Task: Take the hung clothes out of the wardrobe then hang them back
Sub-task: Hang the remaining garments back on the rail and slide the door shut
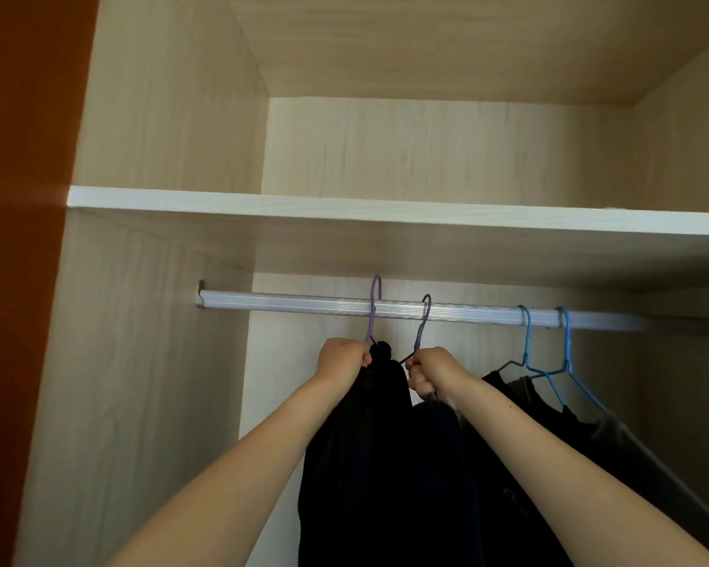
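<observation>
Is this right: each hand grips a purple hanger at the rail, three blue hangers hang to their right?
No. Head view shows two blue hangers, not three. The left hand and right hand each grip a purple hanger at the rail.

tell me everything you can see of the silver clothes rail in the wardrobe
The silvery, ribbed, metal-looking rail runs horizontally beneath the pale wooden shelf, its left end seated in a small bracket on the side wall; its right end blurs into shadow. Hanger hooks loop over it: a tall purple hook and a lower purple hook mid-span, two blue hooks further right. Nothing else touches it.
</observation>
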{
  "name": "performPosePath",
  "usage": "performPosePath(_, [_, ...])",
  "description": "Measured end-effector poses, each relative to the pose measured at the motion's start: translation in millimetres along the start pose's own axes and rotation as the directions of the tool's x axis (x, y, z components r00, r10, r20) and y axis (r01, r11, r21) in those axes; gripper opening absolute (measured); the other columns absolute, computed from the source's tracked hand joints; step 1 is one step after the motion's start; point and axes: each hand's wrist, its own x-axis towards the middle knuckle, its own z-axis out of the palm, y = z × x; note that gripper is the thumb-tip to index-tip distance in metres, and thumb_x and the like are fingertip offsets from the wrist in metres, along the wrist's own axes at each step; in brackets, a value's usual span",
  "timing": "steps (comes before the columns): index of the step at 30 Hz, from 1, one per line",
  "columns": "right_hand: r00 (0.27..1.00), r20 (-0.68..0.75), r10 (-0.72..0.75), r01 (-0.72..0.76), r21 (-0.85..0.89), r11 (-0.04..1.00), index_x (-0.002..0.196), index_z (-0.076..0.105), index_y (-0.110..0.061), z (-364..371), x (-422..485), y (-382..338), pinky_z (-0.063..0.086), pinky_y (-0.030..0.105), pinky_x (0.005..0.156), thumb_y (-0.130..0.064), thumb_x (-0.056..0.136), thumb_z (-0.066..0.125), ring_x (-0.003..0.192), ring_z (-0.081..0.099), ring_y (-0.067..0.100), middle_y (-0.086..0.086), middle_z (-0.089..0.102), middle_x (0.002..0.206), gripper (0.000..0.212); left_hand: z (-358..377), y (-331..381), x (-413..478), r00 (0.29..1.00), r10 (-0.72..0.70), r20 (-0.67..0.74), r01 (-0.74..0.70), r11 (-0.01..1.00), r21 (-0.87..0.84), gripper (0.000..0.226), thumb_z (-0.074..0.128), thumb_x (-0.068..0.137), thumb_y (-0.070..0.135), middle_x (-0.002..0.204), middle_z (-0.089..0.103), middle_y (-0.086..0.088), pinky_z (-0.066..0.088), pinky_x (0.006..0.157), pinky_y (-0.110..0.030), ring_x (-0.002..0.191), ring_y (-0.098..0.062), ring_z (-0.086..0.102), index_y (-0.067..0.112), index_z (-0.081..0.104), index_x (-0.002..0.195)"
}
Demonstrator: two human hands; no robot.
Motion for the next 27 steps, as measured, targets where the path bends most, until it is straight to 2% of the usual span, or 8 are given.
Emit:
performPosePath(6, [0.999, -0.052, 0.006, -0.003, 0.056, 0.998, 0.066, 0.040, -0.009, -12.4, 2.3, 6.3, 0.010, 0.010, 0.026, 0.001, 0.093, 0.026, 0.022, 0.021, 0.005, -0.004, 0.028, 0.031, 0.032, 30.6, -23.5, 1.9, 0.996, -0.037, 0.079, 0.030, 0.996, 0.087, 0.037, 0.056, 0.084, 0.002, 0.028, 0.049, 0.006, 0.034, 0.040, -0.016, 0.045, -0.013, 0.046, 0.011, 0.054, 0.048])
performPosePath(11, [0.998, -0.036, 0.047, -0.044, 0.071, 0.996, 0.068, 0.042, -0.007, -19.5, 1.8, 6.3, 0.009, 0.010, 0.025, -0.003, 0.095, 0.024, 0.023, 0.020, 0.004, -0.006, 0.026, 0.032, 0.033, 33.5, -28.7, 1.4, 0.983, 0.007, 0.185, -0.030, 0.992, 0.121, 0.036, 0.051, 0.092, 0.013, 0.057, 0.056, -0.004, 0.036, 0.054, -0.023, 0.053, -0.014, 0.049, 0.011, 0.057, 0.056])
performPosePath(15, [0.994, -0.106, -0.016, -0.014, -0.274, 0.962, 0.076, 0.053, 0.001, -25.2, -2.8, 2.2, 0.027, 0.015, 0.032, -0.005, 0.095, 0.035, 0.026, 0.035, 0.012, 0.001, 0.040, 0.034, 0.027, 2.2, -15.0, 8.9, 0.944, 0.208, 0.255, -0.310, 0.823, 0.477, 0.035, 0.049, 0.091, 0.032, 0.064, 0.061, -0.001, 0.041, 0.062, -0.027, 0.063, -0.018, 0.056, 0.014, 0.061, 0.063])
performPosePath(16, [0.988, -0.116, -0.105, 0.043, -0.447, 0.893, 0.080, 0.054, 0.002, -26.4, -5.5, -0.6, 0.035, 0.019, 0.039, -0.007, 0.093, 0.038, 0.034, 0.044, 0.017, 0.006, 0.049, 0.042, 0.022, -10.0, -10.9, 13.8, 0.924, 0.308, 0.226, -0.382, 0.728, 0.569, 0.031, 0.050, 0.090, 0.035, 0.073, 0.063, -0.001, 0.043, 0.066, -0.028, 0.071, -0.020, 0.058, 0.014, 0.062, 0.071])
performPosePath(18, [0.914, -0.085, -0.398, 0.169, -0.811, 0.560, 0.078, 0.054, 0.000, -26.7, -11.2, -7.2, 0.040, 0.027, 0.050, -0.013, 0.090, 0.043, 0.055, 0.053, 0.022, 0.010, 0.058, 0.063, 0.021, -38.4, -3.9, 29.5, 0.819, 0.559, 0.126, -0.490, 0.568, 0.662, 0.023, 0.056, 0.087, 0.034, 0.093, 0.064, -0.004, 0.048, 0.077, -0.033, 0.087, -0.023, 0.059, 0.013, 0.065, 0.089])
performPosePath(20, [0.732, 0.010, -0.681, 0.243, -0.938, 0.247, 0.082, 0.055, -0.002, -16.0, -21.9, -15.0, 0.042, 0.031, 0.054, -0.015, 0.091, 0.044, 0.065, 0.055, 0.026, 0.011, 0.060, 0.075, 0.019, -68.9, -0.1, 49.0, 0.676, 0.735, 0.048, -0.541, 0.451, 0.710, 0.026, 0.059, 0.086, 0.033, 0.100, 0.062, -0.007, 0.045, 0.082, -0.035, 0.096, -0.026, 0.056, 0.012, 0.066, 0.100])
performPosePath(22, [0.593, 0.050, -0.804, 0.340, -0.920, 0.193, 0.091, 0.059, -0.001, 5.0, -29.6, -22.3, 0.045, 0.034, 0.062, -0.018, 0.090, 0.046, 0.076, 0.059, 0.032, 0.014, 0.064, 0.080, 0.021, -94.7, 1.5, 67.5, 0.635, 0.771, 0.046, -0.510, 0.374, 0.775, 0.037, 0.058, 0.085, 0.040, 0.108, 0.059, -0.007, 0.039, 0.089, -0.036, 0.106, -0.027, 0.053, 0.014, 0.066, 0.110])
performPosePath(27, [0.901, -0.045, -0.432, 0.195, -0.846, 0.496, 0.096, 0.052, -0.004, 56.0, -27.8, -27.8, 0.038, 0.027, 0.051, -0.031, 0.088, 0.053, 0.068, 0.057, 0.021, 0.007, 0.058, 0.081, 0.028, -127.4, -4.9, 91.7, 0.699, 0.705, 0.120, -0.438, 0.289, 0.851, 0.067, 0.023, 0.078, 0.072, 0.093, 0.058, 0.004, 0.026, 0.092, -0.033, 0.104, -0.022, 0.052, 0.025, 0.064, 0.101])
